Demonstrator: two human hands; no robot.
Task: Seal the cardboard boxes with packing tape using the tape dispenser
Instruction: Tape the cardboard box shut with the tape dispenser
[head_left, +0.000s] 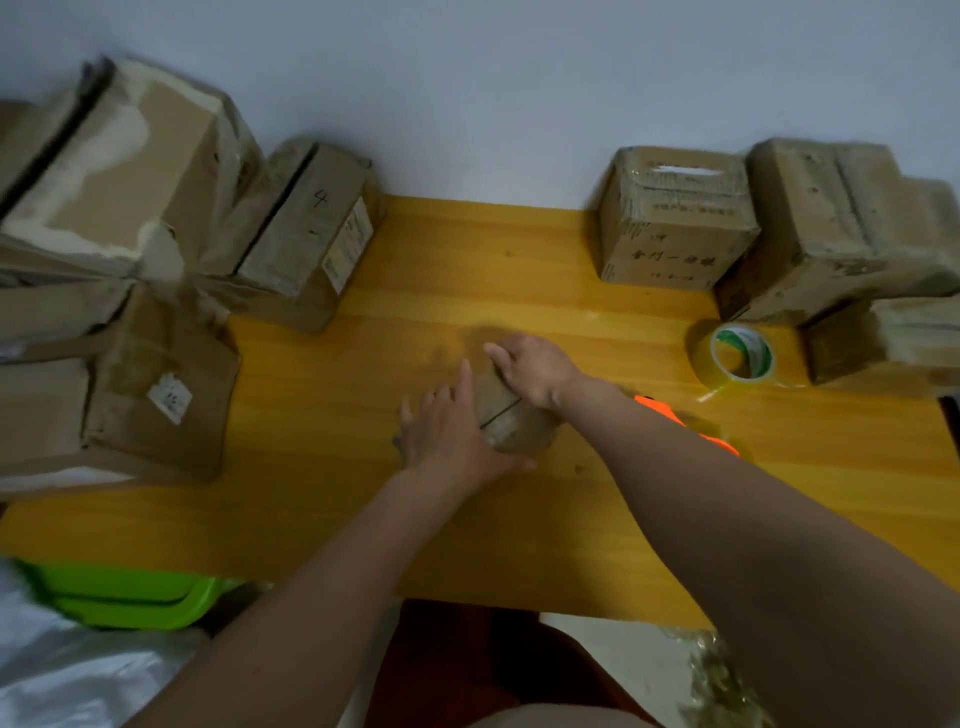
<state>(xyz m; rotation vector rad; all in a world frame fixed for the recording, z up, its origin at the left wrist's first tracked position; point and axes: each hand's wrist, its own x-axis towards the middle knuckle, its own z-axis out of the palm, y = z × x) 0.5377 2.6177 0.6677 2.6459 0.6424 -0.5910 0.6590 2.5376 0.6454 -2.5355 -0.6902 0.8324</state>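
A small cardboard box lies in the middle of the yellow table. My left hand lies flat against the box's left side with straight fingers. My right hand rests over the box's far top edge, fingers curved down onto it. An orange tape dispenser lies on the table to the right, partly hidden behind my right forearm. A roll of clear packing tape sits further right.
Stacked cardboard boxes crowd the table's left side, and more boxes stand at the back right by the wall. A green plastic bin sits below the table's near-left edge.
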